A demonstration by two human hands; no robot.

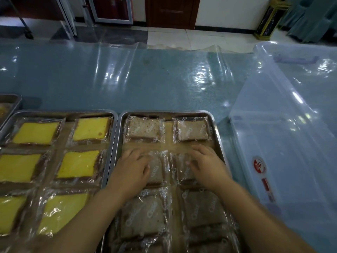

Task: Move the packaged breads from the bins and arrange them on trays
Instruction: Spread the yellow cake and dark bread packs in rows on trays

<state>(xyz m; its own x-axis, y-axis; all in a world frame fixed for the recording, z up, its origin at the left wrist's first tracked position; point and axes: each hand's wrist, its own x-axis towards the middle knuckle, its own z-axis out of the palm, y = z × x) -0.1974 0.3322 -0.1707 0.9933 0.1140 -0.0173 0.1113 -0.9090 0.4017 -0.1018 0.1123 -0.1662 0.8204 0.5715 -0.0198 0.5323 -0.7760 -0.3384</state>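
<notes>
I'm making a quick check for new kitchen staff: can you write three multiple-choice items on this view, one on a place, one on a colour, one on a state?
1. Where does the clear plastic bin stand, seen from the tray with brown packaged breads?
A. To its right
B. To its left
C. On top of it

2. What colour are the packaged breads on the left tray?
A. White
B. Yellow
C. Green

3. What are the left hand and right hand doing?
A. Lifting the bin
B. Resting flat on packs in the second row
C. Hanging off the table

Answers: 1 A, the bin sits past the tray's right rim. 2 B, all visible slices there are yellow. 3 B, both palms lie on wrapped brown breads.
</notes>
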